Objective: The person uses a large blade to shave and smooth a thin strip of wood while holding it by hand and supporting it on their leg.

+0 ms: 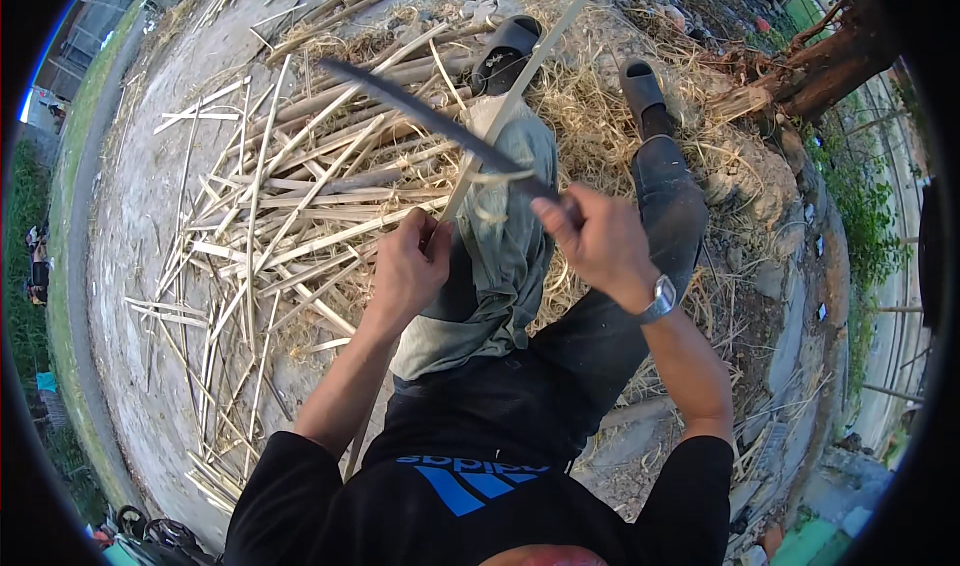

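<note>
My left hand [412, 266] is closed on the near end of a pale, flat bamboo strip [545, 51]. The strip slants up and away across my left leg. In my right hand [608, 246], which has a watch [660, 298] at the wrist, is the handle of a long dark knife [415, 111]. Its blade points to the far left and crosses the strip just beyond my left hand. A thin pale shaving [497, 178] curls beside the blade. Grey-green cloth [515, 236] covers my left leg beneath the strip.
A loose pile of split bamboo strips [255, 226] and thicker poles [410, 74] spreads left of my legs. Straw-like shavings [580, 126] lie around my feet, in dark slippers [640, 88]. A tree trunk [830, 61] stands at the far right.
</note>
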A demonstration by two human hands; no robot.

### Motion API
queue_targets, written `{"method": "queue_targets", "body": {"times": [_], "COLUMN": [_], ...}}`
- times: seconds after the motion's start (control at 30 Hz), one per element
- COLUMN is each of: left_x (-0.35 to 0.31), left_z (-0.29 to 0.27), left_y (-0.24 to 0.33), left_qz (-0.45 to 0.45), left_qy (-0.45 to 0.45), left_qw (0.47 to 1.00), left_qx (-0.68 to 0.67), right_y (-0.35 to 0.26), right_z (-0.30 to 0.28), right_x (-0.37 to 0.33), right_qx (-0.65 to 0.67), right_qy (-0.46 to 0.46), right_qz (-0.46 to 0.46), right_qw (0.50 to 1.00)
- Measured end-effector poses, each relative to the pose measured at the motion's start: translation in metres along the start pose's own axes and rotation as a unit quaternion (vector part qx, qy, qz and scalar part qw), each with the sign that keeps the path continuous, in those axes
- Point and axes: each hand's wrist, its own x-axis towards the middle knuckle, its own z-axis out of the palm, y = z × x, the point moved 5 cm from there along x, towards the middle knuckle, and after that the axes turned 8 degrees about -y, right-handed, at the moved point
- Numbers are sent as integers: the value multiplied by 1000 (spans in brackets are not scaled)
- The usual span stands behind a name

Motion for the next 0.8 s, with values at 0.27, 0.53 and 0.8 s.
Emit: {"method": "queue_targets", "body": {"times": [0.27, 0.53, 0.8], "left_x": [-20, -13, -41], "left_z": [16, 18, 0], "left_y": [6, 6, -6], "left_qz": [20, 86, 57], "left_qy": [-11, 10, -44], "left_qw": [1000, 996, 997], "left_qx": [-11, 7, 13], "right_y": [39, -4, 182], "right_z": [4, 33, -95], "right_x": [29, -1, 101], "right_qx": [-100, -90, -130], "right_qy": [-10, -112, 122], "right_qz": [49, -11, 192], "right_qw": [994, 990, 965]}}
